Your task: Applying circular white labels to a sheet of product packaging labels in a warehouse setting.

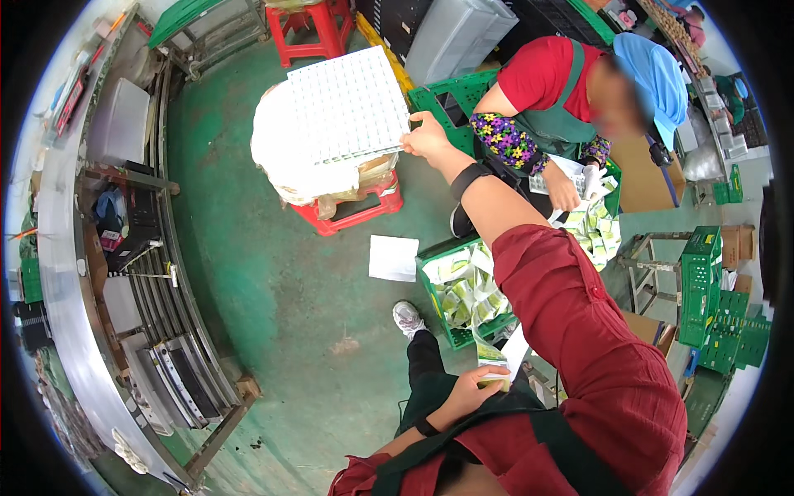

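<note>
My right hand reaches forward, its thumb and fingers at the right corner of a white sheet printed with rows of small marks. That sheet tops a stack lying on a white, plastic-wrapped bundle, which rests on a red plastic stool. Close to my lap, my left hand grips a green-and-white packet. A strip of similar packets runs from it up to a green plastic crate full of such packets.
A co-worker sits at the right, handling a printed sheet and packets above another crate. White paper lies on the green floor. A metal workbench with loaded shelves lines the left. Stacked green crates stand at the right; another red stool is behind.
</note>
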Motion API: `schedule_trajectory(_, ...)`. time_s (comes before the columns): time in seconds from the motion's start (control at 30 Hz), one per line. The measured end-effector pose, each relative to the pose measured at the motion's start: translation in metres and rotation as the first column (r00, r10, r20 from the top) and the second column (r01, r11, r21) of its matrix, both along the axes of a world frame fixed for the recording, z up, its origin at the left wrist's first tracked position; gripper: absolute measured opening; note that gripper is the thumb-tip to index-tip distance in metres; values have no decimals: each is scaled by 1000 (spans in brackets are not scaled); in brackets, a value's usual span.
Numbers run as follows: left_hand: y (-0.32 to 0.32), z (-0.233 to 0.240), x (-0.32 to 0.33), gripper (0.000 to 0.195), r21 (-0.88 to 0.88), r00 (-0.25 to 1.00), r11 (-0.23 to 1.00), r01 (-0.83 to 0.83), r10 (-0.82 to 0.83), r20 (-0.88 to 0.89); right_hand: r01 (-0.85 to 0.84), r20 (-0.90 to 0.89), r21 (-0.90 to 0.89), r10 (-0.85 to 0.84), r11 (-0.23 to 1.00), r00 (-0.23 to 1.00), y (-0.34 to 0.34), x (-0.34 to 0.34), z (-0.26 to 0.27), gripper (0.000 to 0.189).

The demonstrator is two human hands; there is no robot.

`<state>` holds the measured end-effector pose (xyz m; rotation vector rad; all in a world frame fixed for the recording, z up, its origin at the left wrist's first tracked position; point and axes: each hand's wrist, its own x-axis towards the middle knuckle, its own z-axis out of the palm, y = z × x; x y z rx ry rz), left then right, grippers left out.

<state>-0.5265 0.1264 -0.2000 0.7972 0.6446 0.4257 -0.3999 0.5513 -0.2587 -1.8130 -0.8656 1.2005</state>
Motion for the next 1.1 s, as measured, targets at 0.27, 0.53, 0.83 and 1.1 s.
schedule_trajectory(0.27,1,-2,-5,24,-43,999,999,29,-31,-30,-308,934,180,-65,934,350,-20,-3,-24,18)
schedule_trajectory(0.53,4,-4,-10,24,-35,999,999,0,-2,-45,-233,725,-182,290,955,624,-17,-31,2,43)
schedule_trajectory(0.83,10,-5,-8,25,-19,1000,1000,6,-7,-31,-148,-43,-288,142,946,989,-7,-23,-11,14)
schedule_trajectory(1.1,11,-1,-6,23,36,999,999,-35,36,-20,-343,202,-290,408,893,890,-20,-20,26,28)
